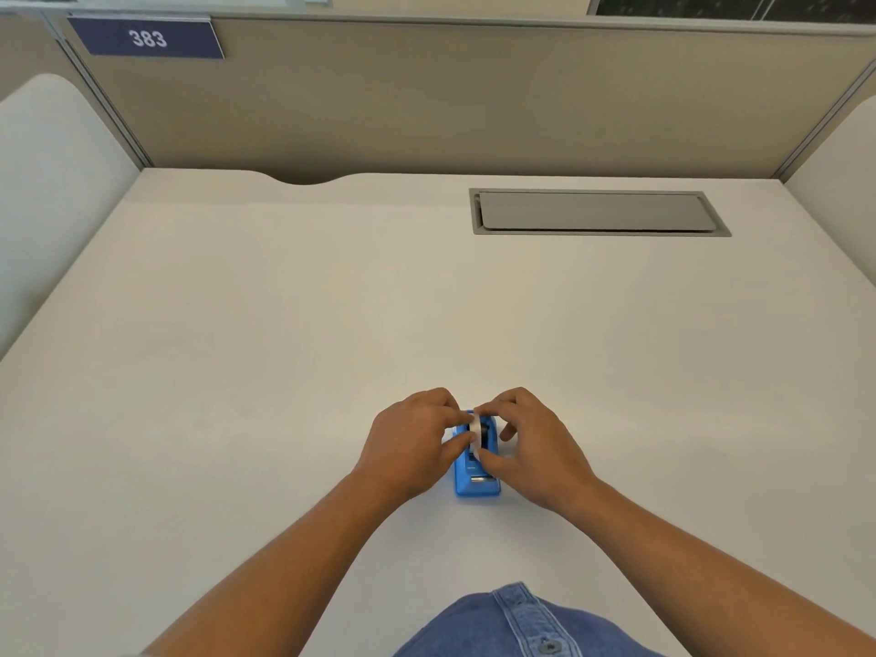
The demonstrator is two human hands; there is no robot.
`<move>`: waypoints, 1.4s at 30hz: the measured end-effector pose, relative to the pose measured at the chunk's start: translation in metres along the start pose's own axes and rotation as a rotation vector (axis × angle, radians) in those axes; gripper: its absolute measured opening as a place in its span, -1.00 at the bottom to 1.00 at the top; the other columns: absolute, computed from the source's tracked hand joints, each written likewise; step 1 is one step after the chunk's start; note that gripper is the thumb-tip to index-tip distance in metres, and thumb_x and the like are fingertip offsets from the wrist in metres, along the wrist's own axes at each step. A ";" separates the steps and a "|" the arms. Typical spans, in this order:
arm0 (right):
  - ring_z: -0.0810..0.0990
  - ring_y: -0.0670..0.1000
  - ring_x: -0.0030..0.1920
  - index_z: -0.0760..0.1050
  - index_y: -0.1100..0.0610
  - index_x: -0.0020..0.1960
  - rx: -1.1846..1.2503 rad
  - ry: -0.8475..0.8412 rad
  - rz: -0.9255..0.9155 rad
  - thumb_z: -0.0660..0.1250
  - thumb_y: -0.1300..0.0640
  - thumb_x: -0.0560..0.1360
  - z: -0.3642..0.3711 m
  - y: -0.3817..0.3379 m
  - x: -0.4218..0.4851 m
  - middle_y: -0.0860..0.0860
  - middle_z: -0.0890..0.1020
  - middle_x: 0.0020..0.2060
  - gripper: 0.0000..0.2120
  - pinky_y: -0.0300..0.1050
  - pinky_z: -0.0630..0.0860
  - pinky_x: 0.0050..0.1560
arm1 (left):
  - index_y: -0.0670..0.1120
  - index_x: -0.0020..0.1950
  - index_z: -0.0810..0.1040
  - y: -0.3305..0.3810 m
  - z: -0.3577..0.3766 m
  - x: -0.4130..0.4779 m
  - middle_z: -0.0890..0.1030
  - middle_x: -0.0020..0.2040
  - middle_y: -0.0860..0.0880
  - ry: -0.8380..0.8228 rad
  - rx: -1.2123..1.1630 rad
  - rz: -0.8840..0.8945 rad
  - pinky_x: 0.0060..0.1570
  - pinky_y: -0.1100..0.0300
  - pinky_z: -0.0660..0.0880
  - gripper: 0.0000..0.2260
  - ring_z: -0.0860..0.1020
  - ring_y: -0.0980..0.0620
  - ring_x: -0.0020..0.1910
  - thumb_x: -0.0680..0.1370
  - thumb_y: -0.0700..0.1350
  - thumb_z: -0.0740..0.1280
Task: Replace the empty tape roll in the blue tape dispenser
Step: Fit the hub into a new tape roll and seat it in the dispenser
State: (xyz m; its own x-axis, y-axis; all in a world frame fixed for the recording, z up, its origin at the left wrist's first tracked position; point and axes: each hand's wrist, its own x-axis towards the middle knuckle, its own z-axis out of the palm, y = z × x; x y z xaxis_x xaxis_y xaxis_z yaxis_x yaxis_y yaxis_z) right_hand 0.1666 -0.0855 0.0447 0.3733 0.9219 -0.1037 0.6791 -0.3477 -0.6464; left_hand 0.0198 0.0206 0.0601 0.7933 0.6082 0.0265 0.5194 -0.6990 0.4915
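A small blue tape dispenser (478,483) stands on the white desk (284,348), its metal cutter end pointing toward me. A white tape roll (475,431) sits upright in the dispenser's slot, with a dark hub beside it. My left hand (411,445) pinches the roll from the left with thumb and fingers. My right hand (531,445) grips the same roll from the right, thumb low and fingers over the top. The far end of the dispenser is hidden behind both hands.
A grey cable hatch (597,211) is set into the desk at the back right. Beige partition walls (474,97) enclose the desk, with a blue sign reading 383 (148,38) at the upper left. A curved notch (303,180) cuts the desk's back edge.
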 end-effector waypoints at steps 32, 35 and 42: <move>0.55 -0.20 -0.14 0.54 -0.16 0.17 -0.007 -0.016 0.012 0.47 -0.12 0.39 0.000 0.004 0.003 -0.25 0.44 0.01 -0.63 -0.36 0.42 -0.22 | 0.00 0.00 0.64 0.019 -0.013 0.015 0.52 -0.19 0.04 -0.105 0.354 0.171 -0.38 0.17 0.28 -0.87 0.47 0.01 -0.36 0.54 -0.18 0.33; 0.54 -0.21 -0.14 0.54 -0.15 0.15 -0.011 -0.016 0.014 0.47 -0.14 0.38 0.001 0.005 0.004 -0.27 0.43 -0.01 -0.64 -0.35 0.43 -0.22 | -0.02 -0.01 0.62 0.020 -0.012 0.017 0.50 -0.18 0.02 -0.108 0.368 0.176 -0.39 0.17 0.26 -0.89 0.40 0.01 -0.39 0.53 -0.19 0.34; 0.55 -0.18 -0.13 0.56 -0.12 0.17 -0.010 -0.015 0.020 0.47 -0.12 0.38 0.001 0.005 0.005 -0.25 0.45 -0.01 -0.63 -0.35 0.42 -0.23 | 0.01 0.04 0.63 0.011 -0.008 0.024 0.56 -0.05 0.03 -0.138 0.173 0.032 -0.29 0.12 0.46 -0.81 0.56 -0.03 -0.20 0.62 -0.07 0.22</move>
State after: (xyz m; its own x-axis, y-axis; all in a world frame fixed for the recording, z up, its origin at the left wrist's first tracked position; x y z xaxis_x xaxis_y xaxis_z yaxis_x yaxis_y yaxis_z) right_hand 0.1709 -0.0828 0.0405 0.3774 0.9172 -0.1280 0.6780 -0.3678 -0.6364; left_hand 0.0420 0.0304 0.0735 0.8400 0.5358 -0.0856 0.5307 -0.7785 0.3352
